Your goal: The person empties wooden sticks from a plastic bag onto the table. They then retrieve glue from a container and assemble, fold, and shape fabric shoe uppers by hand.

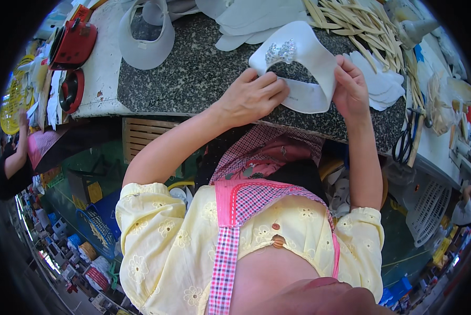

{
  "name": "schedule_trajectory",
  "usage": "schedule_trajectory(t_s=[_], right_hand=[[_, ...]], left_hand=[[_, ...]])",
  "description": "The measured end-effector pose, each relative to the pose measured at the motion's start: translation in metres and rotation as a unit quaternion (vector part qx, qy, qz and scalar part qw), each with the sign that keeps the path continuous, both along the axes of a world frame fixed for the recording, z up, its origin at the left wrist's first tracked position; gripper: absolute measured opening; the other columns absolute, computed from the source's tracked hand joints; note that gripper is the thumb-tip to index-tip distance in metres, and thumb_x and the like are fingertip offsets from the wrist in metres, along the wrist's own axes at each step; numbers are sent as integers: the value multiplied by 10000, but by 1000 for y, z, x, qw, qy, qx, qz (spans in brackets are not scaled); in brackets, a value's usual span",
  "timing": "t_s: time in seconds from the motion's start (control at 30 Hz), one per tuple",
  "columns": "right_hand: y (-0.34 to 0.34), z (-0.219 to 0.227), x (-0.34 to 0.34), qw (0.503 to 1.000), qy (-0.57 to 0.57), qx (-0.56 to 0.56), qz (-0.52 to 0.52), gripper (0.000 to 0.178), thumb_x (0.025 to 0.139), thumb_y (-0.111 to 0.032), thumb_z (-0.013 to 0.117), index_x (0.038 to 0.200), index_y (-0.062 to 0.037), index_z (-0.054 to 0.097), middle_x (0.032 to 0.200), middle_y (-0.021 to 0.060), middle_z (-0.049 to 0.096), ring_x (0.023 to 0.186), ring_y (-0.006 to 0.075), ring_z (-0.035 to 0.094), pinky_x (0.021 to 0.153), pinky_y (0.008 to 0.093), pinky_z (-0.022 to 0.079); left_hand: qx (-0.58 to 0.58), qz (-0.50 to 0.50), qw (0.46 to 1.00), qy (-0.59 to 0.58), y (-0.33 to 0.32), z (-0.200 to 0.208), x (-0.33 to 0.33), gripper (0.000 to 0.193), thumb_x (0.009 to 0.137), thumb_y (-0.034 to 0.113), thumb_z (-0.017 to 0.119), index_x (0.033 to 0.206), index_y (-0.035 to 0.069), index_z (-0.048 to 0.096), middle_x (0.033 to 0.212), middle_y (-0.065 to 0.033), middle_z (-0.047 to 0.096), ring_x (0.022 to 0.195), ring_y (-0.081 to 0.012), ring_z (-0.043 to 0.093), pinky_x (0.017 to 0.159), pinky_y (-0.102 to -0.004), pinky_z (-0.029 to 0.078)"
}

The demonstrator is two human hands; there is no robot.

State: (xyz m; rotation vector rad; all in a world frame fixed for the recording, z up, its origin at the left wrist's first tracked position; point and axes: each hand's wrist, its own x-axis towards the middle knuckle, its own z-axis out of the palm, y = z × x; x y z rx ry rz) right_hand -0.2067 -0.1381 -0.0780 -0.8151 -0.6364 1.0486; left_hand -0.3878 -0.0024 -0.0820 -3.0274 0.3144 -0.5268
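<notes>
A white shoe upper (319,58) with a cluster of clear rhinestones is held up over the speckled stone worktop (177,84). My left hand (256,94) grips its near-left edge, fingers curled in by the opening. On the other side, my right hand (351,86) pinches the right edge between thumb and fingers. The pale inner band of the upper faces me between both hands. Just beyond my right hand lies a stack of white cut pieces (385,86).
Another white upper (147,50) lies at the back left, with white flat pieces (256,18) behind. Beige strips (364,21) are heaped at the far right. Black-handled scissors (403,139) hang at the right edge. Red containers (78,44) stand far left, where another person's arm (17,152) shows.
</notes>
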Motion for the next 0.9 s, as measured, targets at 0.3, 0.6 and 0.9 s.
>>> schedule_trajectory(t_s=[0.3, 0.6, 0.9], right_hand=[[2, -23, -10, 991, 59, -31, -115, 93, 824, -90, 513, 844, -6, 548, 753, 21, 576, 671, 74, 544, 633, 194, 426], [14, 33, -21, 881, -430, -91, -174, 134, 720, -139, 639, 795, -29, 619, 683, 16, 574, 566, 139, 536, 548, 231, 426], [-16, -15, -48, 560, -823, -44, -84, 351, 671, -75, 495, 997, 49, 531, 1021, 159, 502, 979, 286, 490, 841, 373, 411]], left_hand=[[-6, 30, 1000, -1, -11, -6, 1, 347, 668, 172, 523, 1000, 77, 557, 916, -3, 484, 822, -134, 468, 627, -275, 348], [-204, -66, 976, -41, 16, 52, 7, 455, 543, -26, 547, 997, 12, 551, 946, -92, 527, 877, -230, 520, 718, -297, 436], [-200, -9, 968, 149, 11, 27, 9, 341, 795, 159, 494, 1112, 32, 487, 1061, -152, 547, 965, -290, 533, 811, -366, 438]])
